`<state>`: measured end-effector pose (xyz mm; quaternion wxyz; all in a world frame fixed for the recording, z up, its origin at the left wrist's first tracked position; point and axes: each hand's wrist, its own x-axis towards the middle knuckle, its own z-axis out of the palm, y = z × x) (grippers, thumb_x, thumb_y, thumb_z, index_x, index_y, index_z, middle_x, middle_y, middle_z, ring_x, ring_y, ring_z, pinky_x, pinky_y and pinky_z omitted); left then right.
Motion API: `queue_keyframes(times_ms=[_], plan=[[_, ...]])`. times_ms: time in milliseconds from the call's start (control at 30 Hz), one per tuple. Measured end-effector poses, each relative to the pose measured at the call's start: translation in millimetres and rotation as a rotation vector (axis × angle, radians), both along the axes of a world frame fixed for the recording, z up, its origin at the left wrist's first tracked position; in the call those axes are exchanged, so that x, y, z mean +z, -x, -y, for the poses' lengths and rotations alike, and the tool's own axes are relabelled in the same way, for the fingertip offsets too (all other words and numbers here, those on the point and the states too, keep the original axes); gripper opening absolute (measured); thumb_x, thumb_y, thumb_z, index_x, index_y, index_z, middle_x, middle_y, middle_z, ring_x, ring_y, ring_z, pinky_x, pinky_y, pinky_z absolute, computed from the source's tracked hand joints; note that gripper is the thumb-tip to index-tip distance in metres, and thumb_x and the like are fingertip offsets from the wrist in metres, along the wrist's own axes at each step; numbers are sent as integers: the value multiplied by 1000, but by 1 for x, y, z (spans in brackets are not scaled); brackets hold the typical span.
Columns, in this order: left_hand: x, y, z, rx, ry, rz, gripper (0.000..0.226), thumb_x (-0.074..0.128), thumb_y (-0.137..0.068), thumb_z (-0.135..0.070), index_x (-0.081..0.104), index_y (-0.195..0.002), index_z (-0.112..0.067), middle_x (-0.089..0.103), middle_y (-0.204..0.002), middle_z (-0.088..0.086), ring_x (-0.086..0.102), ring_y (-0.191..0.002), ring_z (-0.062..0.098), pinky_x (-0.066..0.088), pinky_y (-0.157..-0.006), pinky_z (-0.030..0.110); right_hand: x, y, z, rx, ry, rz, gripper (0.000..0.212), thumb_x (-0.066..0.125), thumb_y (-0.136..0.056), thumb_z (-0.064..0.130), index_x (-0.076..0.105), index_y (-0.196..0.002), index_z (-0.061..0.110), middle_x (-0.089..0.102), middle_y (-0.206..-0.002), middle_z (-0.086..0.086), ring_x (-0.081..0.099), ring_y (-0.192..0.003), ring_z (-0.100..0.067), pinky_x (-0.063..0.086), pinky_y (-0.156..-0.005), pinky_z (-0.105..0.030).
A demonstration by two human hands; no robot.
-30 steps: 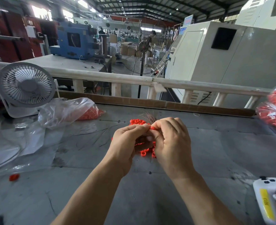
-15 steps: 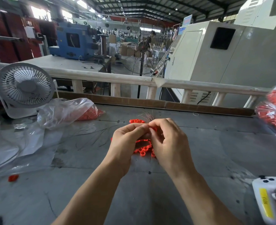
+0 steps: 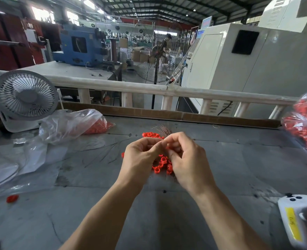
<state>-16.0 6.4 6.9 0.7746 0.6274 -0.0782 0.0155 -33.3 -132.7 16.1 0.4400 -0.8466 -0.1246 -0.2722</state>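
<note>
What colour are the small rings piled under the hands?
The rings are orange-red, clearest in the head view.

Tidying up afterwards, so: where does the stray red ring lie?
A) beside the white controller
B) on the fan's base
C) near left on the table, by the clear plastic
C: the stray red ring lies on the table at near left, just below the clear plastic.

You're in a factory hall: steel truss roof (image 3: 167,8), blue machine (image 3: 80,46), white machine cabinet (image 3: 239,65), pedestal fan (image 3: 156,51), worn grey bench (image 3: 149,213).
</note>
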Motion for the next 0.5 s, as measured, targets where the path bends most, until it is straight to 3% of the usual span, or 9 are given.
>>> queue_keyframes(times_ms=[200,400,500], plan=[[0,-2,-1,34,26,29,7,78,-88,-17,78,-82,-13,72,-70,6,62,-61,13,55,-60,28,-4,-1,7,54,-125,-122,19,80,-89,13,70,-99,26,75,-85,16,73,-81,-3,57,-70,-17],[-1,-4,-1,133,44,33,13,80,-85,-12,78,-73,-17,72,-68,5,63,-60,11,54,-56,21,-6,-2,6,263,-497,-334,8,80,-88,18,78,-93,23,79,-85,-6,76,-78,-19,59,-74,-37],[-1,-3,0,138,69,23,8,82,-82,-18,78,-75,-17,73,-70,5,64,-61,10,54,-57,21,-7,-3,8,261,-475,-345,11,80,-89,19,78,-95,28,80,-87,-3,76,-82,-15,59,-76,-31]])
